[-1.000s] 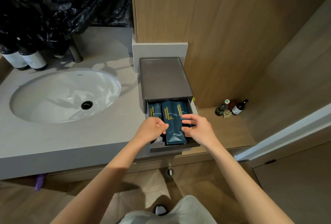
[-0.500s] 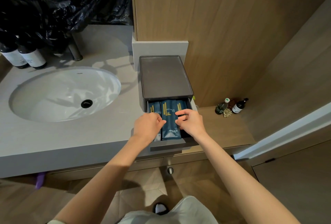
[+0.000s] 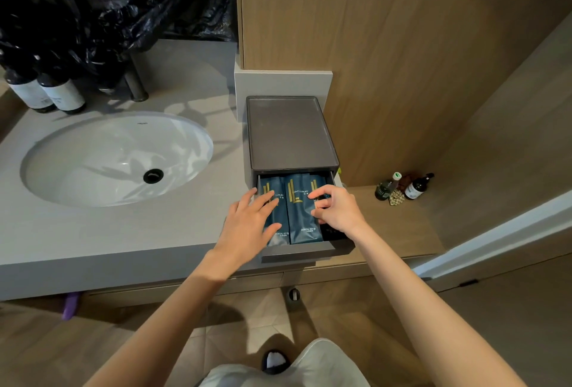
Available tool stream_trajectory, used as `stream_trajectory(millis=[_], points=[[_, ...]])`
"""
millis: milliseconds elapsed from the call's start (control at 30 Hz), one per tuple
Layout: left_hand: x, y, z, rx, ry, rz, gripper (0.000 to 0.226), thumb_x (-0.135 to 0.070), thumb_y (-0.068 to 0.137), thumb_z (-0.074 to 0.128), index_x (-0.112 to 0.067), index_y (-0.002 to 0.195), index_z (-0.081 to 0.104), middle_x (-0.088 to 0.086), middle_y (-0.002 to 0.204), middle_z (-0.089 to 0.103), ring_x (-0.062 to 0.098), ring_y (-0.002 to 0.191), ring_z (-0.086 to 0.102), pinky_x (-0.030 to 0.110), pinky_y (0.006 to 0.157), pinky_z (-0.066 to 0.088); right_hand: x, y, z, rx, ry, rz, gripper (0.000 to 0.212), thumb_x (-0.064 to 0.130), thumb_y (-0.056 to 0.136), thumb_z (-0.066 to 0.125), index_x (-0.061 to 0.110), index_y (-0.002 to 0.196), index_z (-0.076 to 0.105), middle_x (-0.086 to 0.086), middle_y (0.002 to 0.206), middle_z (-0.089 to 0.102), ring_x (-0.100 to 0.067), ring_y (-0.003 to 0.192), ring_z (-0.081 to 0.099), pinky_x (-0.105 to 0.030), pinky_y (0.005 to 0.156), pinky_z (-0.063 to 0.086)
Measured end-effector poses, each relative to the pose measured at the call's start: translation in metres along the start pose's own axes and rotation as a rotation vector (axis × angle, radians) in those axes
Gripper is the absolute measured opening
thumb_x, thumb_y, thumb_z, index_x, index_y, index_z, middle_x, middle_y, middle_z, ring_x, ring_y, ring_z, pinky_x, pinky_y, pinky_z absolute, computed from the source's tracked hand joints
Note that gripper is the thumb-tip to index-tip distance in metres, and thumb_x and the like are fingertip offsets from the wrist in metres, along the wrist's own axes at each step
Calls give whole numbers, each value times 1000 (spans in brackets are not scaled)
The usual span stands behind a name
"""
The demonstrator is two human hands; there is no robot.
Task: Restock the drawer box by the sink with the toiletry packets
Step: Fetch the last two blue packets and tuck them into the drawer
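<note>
So the dark blue packets (image 3: 301, 201) were lying side by side in the pulled-out drawer (image 3: 303, 255) of the grey drawer box (image 3: 289, 132), which sat on the counter (image 3: 123, 232) just right of the sink (image 3: 93, 170). Our left hand (image 3: 247, 225) lay flat on the left packet (image 3: 269, 184), fingers straight and a bit spread, pressing it down. Our right hand (image 3: 337, 211) was curled over the right packet (image 3: 322, 182), thumb and fingertips pinching at it right beside the middle packet (image 3: 305, 232). How much of it we actually had, we couldn't tell, since the hand covered most of it.

What worried us: the packets looked slick and puffy, so if the right one got shoved in at an angle it could ride up over the middle one and leave a hump. A hump is what would catch on the box's upper edge when the drawer went back in — jammed drawer or a crumpled packet.

Also, the drawer seemed to reach out to about the counter's front edge with both hands on it. Too much downward push might tip the box forward or drag it along. Less likely, but a sloppy elbow swing to the right could knock over the small bottles (image 3: 414, 188) on the wooden ledge (image 3: 402, 225).
</note>
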State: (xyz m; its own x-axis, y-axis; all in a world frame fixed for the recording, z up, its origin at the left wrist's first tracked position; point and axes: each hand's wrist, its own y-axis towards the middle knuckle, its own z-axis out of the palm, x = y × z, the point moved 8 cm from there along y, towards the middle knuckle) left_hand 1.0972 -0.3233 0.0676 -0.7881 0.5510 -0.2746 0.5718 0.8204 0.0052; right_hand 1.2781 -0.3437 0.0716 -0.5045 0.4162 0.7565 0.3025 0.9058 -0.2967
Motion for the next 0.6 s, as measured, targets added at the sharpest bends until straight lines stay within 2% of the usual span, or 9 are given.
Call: stream_trajectory(millis=[100,200,300,367,467,600], points=[[-1,6,7,105,64,-2,61,-46,96,37,-23,150,20,-7,159,15,25,147,5,43,116,17,0,2,-5,-16,-98,-21,40,-6,84,65,12,120,59,-7,75,62,-13,66,60,-32,78,58],[-2,11,13,170,107,2,63,-46,96,37,-25,151,14,-7,160,10,27,147,-1,45,118,15,1,6,3,22,-200,-28,66,-4,84,64,15,143,42,-11,89,68,-21,82,64,-35,86,54],[-1,13,15,184,125,-1,63,-48,96,36,-26,150,15,-7,160,9,28,147,-1,46,118,16,4,11,13,102,-322,-7,69,-3,88,58,15,149,31,-12,93,63,-24,89,59,-36,88,49],[0,13,15,183,130,-1,62,-48,95,36,-27,150,16,-8,160,10,27,147,1,47,117,17,0,12,17,142,-248,37,69,-4,89,55,17,149,29,-11,92,60,-24,86,58,-35,85,50],[0,16,15,190,131,-4,61,-48,95,38,-26,150,19,-7,159,12,27,147,3,47,117,18,-12,12,14,149,9,117,69,-7,89,55,19,148,33,-4,84,58,-21,83,52,-33,83,50],[0,18,16,212,84,-16,61,-45,95,40,-26,149,20,-6,159,12,29,147,4,46,116,19,-20,6,15,198,198,195,69,-12,88,54,22,146,37,-5,84,58,-21,88,55,-31,78,54]])
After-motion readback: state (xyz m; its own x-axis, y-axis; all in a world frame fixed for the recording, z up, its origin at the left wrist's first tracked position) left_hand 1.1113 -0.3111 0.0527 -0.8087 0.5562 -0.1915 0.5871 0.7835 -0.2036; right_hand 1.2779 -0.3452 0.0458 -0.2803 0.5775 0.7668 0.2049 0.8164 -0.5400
